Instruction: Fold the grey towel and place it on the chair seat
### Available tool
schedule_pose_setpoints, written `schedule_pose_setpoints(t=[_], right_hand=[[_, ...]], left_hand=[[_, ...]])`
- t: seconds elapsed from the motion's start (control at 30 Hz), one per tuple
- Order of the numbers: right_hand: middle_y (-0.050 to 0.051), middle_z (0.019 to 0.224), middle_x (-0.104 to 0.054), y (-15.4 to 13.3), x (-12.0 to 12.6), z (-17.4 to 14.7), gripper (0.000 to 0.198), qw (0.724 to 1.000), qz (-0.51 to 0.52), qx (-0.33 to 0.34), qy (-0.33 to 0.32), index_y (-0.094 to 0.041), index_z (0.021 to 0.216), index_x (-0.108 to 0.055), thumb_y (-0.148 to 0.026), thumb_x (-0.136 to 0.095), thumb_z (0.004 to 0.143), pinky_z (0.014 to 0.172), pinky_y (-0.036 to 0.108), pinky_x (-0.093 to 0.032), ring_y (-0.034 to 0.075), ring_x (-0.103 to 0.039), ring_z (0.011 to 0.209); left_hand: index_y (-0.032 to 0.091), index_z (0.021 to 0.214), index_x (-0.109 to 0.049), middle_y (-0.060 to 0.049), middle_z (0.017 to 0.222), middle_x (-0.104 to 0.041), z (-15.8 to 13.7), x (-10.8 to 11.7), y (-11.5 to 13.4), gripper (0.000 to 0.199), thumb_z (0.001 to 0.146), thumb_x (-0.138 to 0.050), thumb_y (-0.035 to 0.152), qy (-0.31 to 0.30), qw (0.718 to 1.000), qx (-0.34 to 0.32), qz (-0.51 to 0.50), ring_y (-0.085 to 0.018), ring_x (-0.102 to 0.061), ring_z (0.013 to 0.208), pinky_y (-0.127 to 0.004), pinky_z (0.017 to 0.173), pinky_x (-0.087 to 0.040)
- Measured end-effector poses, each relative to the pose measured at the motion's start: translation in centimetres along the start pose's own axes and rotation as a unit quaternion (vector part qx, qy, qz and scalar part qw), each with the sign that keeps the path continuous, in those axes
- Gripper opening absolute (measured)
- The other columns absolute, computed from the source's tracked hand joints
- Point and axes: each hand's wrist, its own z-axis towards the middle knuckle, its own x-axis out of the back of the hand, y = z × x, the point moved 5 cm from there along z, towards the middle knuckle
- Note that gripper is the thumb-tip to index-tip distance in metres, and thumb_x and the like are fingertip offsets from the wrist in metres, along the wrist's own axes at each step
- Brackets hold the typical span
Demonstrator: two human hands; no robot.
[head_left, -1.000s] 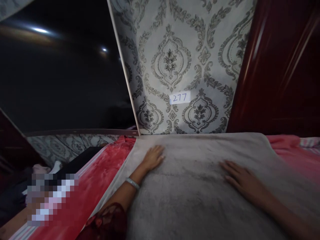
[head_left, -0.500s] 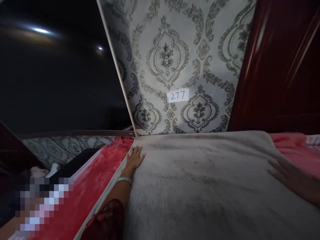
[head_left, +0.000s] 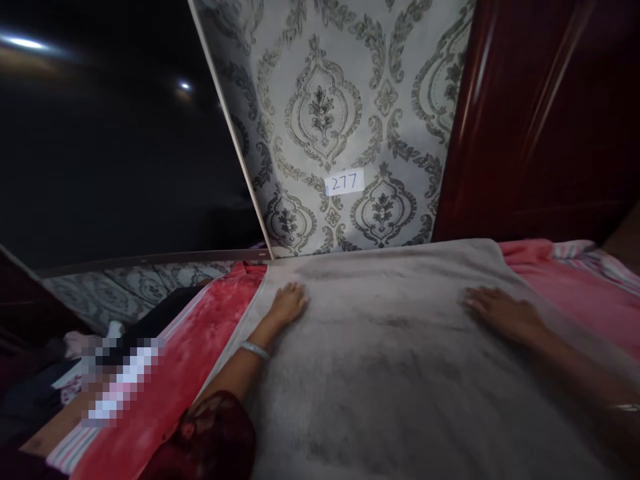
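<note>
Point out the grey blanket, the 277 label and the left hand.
grey blanket (head_left: pixel 390 373), head view, on its bare middle.
277 label (head_left: pixel 345 182), head view, on the written number.
left hand (head_left: pixel 287 303), head view, on its back.

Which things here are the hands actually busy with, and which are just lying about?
In use:
- soft grey fleece blanket, spread flat
- left hand, palm down on it
- right hand, palm down on it

Lying about:
- red plush bedcover underneath
- white paper label reading 277 on the patterned wall
- dark red wooden panel

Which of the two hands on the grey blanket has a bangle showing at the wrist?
The left hand, near the grey blanket's edge by the red cover; its wrist carries a silver bangle.
</note>
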Motion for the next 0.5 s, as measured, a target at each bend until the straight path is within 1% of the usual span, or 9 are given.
schedule_pose_setpoints(t=[0.03, 0.07, 0.13, 0.2, 0.23, 0.27, 0.33, 0.43, 0.5], right_hand=[[0.018, 0.149, -0.048, -3.0, 0.1, -1.0, 0.068, 0.999, 0.002, 0.001, -0.045, -0.021, 0.141, -0.057, -0.056, -0.021, 0.096, 0.101, 0.06, -0.04, 0.039, -0.044, 0.137], [0.014, 0.155, -0.042, -6.4, 0.3, -2.0, 0.063, 0.997, 0.006, 0.025, -0.075, -0.024, 0.146, -0.051, -0.053, -0.024, 0.097, 0.107, 0.059, -0.037, 0.036, -0.038, 0.142], [0.008, 0.16, -0.034, -12.8, 0.7, -4.2, 0.059, 0.991, 0.023, 0.087, -0.101, -0.03, 0.152, -0.041, -0.049, -0.027, 0.098, 0.112, 0.059, -0.032, 0.032, -0.031, 0.146], [0.005, 0.162, -0.03, -17.7, 0.7, -6.0, 0.058, 0.981, 0.039, 0.145, -0.124, -0.034, 0.154, -0.036, -0.051, -0.026, 0.099, 0.115, 0.059, -0.027, 0.031, -0.027, 0.148], [0.004, 0.162, -0.028, -19.2, 0.8, -6.7, 0.058, 0.978, 0.041, 0.157, -0.13, -0.035, 0.154, -0.035, -0.052, -0.024, 0.1, 0.116, 0.059, -0.025, 0.03, -0.025, 0.149], [0.004, 0.163, -0.027, -20.1, 0.9, -7.2, 0.059, 0.977, 0.04, 0.162, -0.136, -0.034, 0.155, -0.034, -0.053, -0.023, 0.1, 0.117, 0.058, -0.023, 0.029, -0.023, 0.15], [0.004, 0.163, -0.026, -20.2, 1.1, -7.7, 0.06, 0.976, 0.033, 0.152, -0.15, -0.032, 0.155, -0.034, -0.054, -0.021, 0.1, 0.118, 0.056, -0.022, 0.028, -0.021, 0.15], [0.004, 0.163, -0.027, -17.7, 1.7, -8.2, 0.061, 0.98, 0.01, 0.114, -0.164, -0.029, 0.155, -0.034, -0.052, -0.021, 0.1, 0.118, 0.054, -0.023, 0.027, -0.023, 0.15], [0.004, 0.163, -0.027, -15.0, 2.0, -8.8, 0.062, 0.985, -0.01, 0.073, -0.153, -0.028, 0.155, -0.035, -0.052, -0.021, 0.1, 0.118, 0.055, -0.023, 0.028, -0.024, 0.15]], left_hand=[[0.029, 0.147, -0.046, -0.008, 0.159, -0.037, -1.1, -0.5, 1.9, 0.049, 0.099, -0.042, 0.04, 0.0, 0.999, -0.05, -0.006, -0.026, -0.027, 0.149, -0.048, 0.121, -0.022], [0.031, 0.15, -0.041, -0.005, 0.162, -0.032, -2.2, -1.2, 3.7, 0.052, 0.099, -0.042, 0.042, -0.004, 0.995, -0.101, -0.012, -0.025, -0.022, 0.151, -0.048, 0.122, -0.019], [0.031, 0.152, -0.036, -0.005, 0.163, -0.028, -4.4, -2.8, 6.8, 0.056, 0.099, -0.042, 0.046, -0.017, 0.982, -0.185, -0.025, -0.027, -0.02, 0.152, -0.053, 0.122, -0.016], [0.029, 0.153, -0.034, -0.007, 0.163, -0.028, -5.8, -4.2, 8.7, 0.057, 0.1, -0.037, 0.049, -0.015, 0.976, -0.217, -0.033, -0.029, -0.02, 0.152, -0.057, 0.121, -0.016], [0.029, 0.154, -0.034, -0.007, 0.163, -0.028, -6.1, -4.6, 9.2, 0.057, 0.1, -0.035, 0.049, -0.012, 0.976, -0.213, -0.035, -0.028, -0.02, 0.152, -0.057, 0.121, -0.016], [0.028, 0.154, -0.034, -0.007, 0.163, -0.027, -6.3, -4.8, 9.4, 0.056, 0.101, -0.033, 0.048, -0.007, 0.978, -0.205, -0.034, -0.028, -0.02, 0.152, -0.056, 0.122, -0.016], [0.029, 0.153, -0.035, -0.004, 0.163, -0.028, -6.4, -4.8, 9.1, 0.056, 0.1, -0.035, 0.048, -0.006, 0.984, -0.178, -0.027, -0.026, -0.02, 0.152, -0.052, 0.123, -0.016], [0.032, 0.151, -0.039, -0.002, 0.163, -0.03, -6.8, -3.8, 6.9, 0.054, 0.099, -0.04, 0.047, -0.006, 0.993, -0.118, -0.015, -0.025, -0.022, 0.151, -0.048, 0.123, -0.016], [0.031, 0.149, -0.042, -0.005, 0.161, -0.033, -7.4, -2.9, 4.6, 0.053, 0.099, -0.042, 0.043, 0.003, 0.998, -0.069, -0.013, -0.028, -0.024, 0.15, -0.051, 0.121, -0.018]])
